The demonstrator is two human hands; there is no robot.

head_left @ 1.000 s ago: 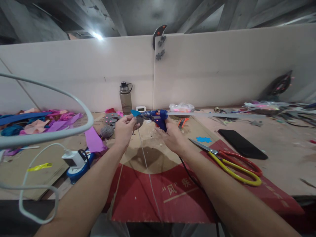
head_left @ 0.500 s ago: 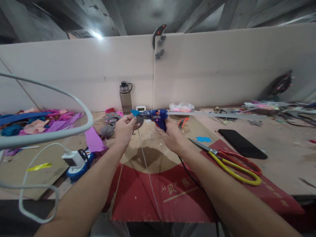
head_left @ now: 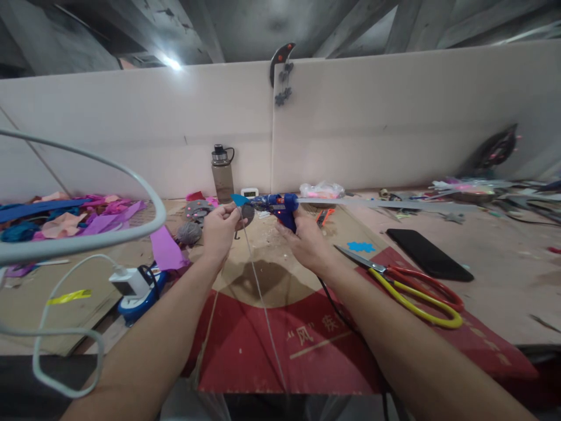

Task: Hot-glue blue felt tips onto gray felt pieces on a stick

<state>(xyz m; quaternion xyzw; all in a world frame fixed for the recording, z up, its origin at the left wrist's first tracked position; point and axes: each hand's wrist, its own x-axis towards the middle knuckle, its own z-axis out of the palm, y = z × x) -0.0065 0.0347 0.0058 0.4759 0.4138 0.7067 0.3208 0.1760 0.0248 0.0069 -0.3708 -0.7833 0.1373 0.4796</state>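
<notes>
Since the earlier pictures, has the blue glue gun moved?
No. The blue glue gun sits in the right hand at the same spot, just right of the water bottle, nozzle toward the left hand.

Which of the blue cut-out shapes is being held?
The blue triangle pinched in the left hand, at the glue gun tip; the blue flower lies loose by the scissors.

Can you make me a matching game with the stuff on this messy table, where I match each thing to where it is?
Things:
1. glue gun
2. scissors
3. water bottle
4. phone

Places:
A. standing by the back wall
B. lying flat and dark, beyond the scissors
C. held in the right hand
D. lying on the red cardboard, right of the arms

Pairs: 1-C, 2-D, 3-A, 4-B
</notes>
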